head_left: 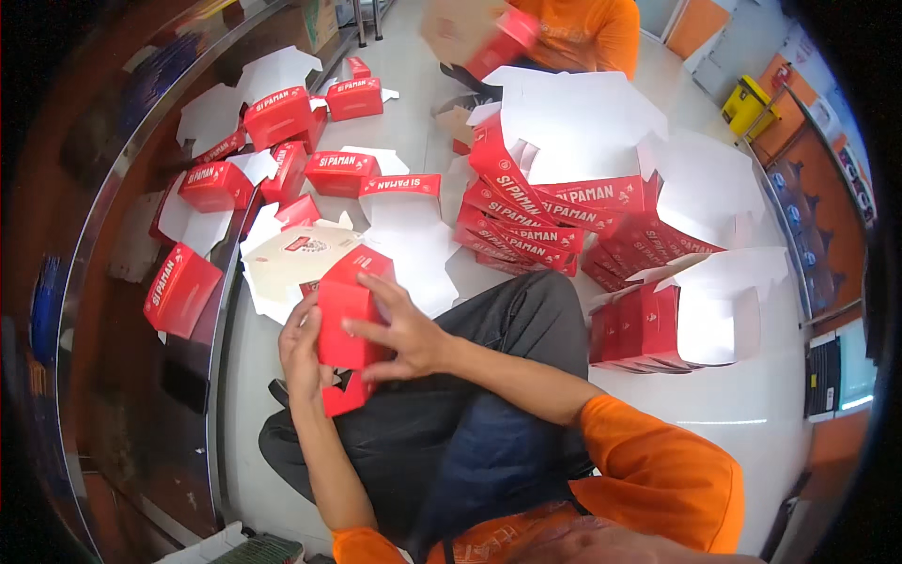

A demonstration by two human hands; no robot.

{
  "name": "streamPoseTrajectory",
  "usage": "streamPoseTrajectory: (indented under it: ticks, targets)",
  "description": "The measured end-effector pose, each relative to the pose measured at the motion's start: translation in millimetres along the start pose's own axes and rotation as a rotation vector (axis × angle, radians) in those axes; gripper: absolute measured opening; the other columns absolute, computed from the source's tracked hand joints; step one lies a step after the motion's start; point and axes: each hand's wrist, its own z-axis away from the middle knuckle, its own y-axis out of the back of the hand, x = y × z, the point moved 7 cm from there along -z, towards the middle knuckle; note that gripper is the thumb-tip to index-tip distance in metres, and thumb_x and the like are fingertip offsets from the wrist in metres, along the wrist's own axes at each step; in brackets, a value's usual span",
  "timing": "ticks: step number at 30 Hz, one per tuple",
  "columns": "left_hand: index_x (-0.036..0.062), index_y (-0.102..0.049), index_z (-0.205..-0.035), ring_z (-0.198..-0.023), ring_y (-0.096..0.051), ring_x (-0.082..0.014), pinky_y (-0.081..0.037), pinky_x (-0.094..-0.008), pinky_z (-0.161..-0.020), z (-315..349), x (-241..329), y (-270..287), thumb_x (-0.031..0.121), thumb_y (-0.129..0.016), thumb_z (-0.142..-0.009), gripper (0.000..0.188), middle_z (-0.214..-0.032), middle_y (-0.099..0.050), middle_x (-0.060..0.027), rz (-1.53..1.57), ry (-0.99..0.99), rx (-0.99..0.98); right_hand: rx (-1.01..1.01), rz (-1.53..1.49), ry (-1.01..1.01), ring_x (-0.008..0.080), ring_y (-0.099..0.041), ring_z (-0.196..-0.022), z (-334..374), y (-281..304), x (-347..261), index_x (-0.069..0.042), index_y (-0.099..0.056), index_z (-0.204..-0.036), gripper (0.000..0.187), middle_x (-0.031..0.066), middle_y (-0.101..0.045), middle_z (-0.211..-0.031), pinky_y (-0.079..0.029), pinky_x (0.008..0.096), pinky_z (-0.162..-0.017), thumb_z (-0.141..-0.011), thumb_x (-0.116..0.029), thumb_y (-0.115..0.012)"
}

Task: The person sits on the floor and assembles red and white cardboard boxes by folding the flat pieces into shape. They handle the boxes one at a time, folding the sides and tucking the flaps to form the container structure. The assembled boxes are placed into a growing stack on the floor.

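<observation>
Between my hands, above my crossed legs, is a red cardboard food box with its lid flap open toward the far side. My left hand grips its left side, fingers bent round the edge. My right hand holds the right side, with the fingers spread over the red wall. A red flap hangs below the box near my lap. The flap's printed tan outer face shows just beyond the box. The inside of this box is hidden from me.
Several folded red boxes lie on the floor at the left. One box rests by the dark glass-fronted cabinet. Nested stacks of open boxes stand at the right. Across from me, a person in an orange shirt handles another box.
</observation>
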Motion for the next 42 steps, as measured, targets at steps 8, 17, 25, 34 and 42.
streamPoseTrajectory:
  ticks: [8, 17, 25, 34, 42]
  targets:
    - [-0.0035, -0.046, -0.128, -0.106, -0.061, -0.0247, -0.053, -0.0372, -0.089, 6, -10, -10, 0.022, -0.051, -0.098, 0.04, -0.119, -0.06, -0.0169, 0.254, -0.047, 0.057, -0.035, 0.044, 0.036, 0.0541, -0.014, -0.137, -1, -7, -12, -0.026, -0.042, -0.141, 0.08, 0.0354, -0.007, -0.149, -0.019, 0.0595, -0.11, -0.072, -0.049, -0.075]
    - [-0.0017, -0.045, -0.128, -0.104, -0.062, -0.0247, -0.053, -0.039, -0.088, 7, 7, 0, 0.032, -0.047, -0.1, 0.044, -0.12, -0.059, -0.0166, 0.23, -0.135, 0.151, -0.142, 0.044, 0.208, 0.0485, -0.031, -0.133, -3, -12, -31, -0.028, -0.042, -0.14, 0.067, 0.0297, -0.024, -0.148, -0.029, 0.0573, -0.107, -0.08, -0.027, -0.072]
    - [0.0011, -0.043, -0.13, -0.104, -0.063, -0.0253, -0.055, -0.0398, -0.085, 7, 4, -17, 0.012, -0.052, -0.096, 0.037, -0.121, -0.059, -0.0159, 0.197, -0.261, -0.126, 0.175, 0.022, 0.027, 0.0445, -0.046, -0.124, -5, 26, 3, -0.023, -0.051, -0.133, 0.062, 0.0259, -0.036, -0.144, -0.04, 0.0482, -0.101, -0.075, -0.006, -0.068]
    - [-0.0041, -0.044, -0.131, -0.103, -0.063, -0.0231, -0.051, -0.036, -0.091, 38, 33, -56, 0.005, -0.058, -0.092, 0.042, -0.118, -0.061, -0.0176, 0.027, -0.408, -0.196, 0.03, -0.064, 0.221, 0.0448, -0.041, -0.126, -25, 55, -43, -0.018, -0.055, -0.129, 0.057, 0.0266, -0.034, -0.142, -0.036, 0.0515, -0.105, -0.077, -0.028, -0.076]
    - [-0.0011, -0.041, -0.133, -0.111, -0.056, -0.0214, -0.048, -0.0333, -0.094, 27, 10, -37, 0.002, -0.056, -0.092, 0.044, -0.125, -0.054, -0.0148, 0.02, -0.309, -0.166, -0.074, -0.165, 0.17, 0.0488, -0.032, -0.129, -17, 28, -19, -0.018, -0.04, -0.139, 0.072, 0.0279, -0.023, -0.148, -0.036, 0.0522, -0.103, -0.078, -0.028, -0.075]
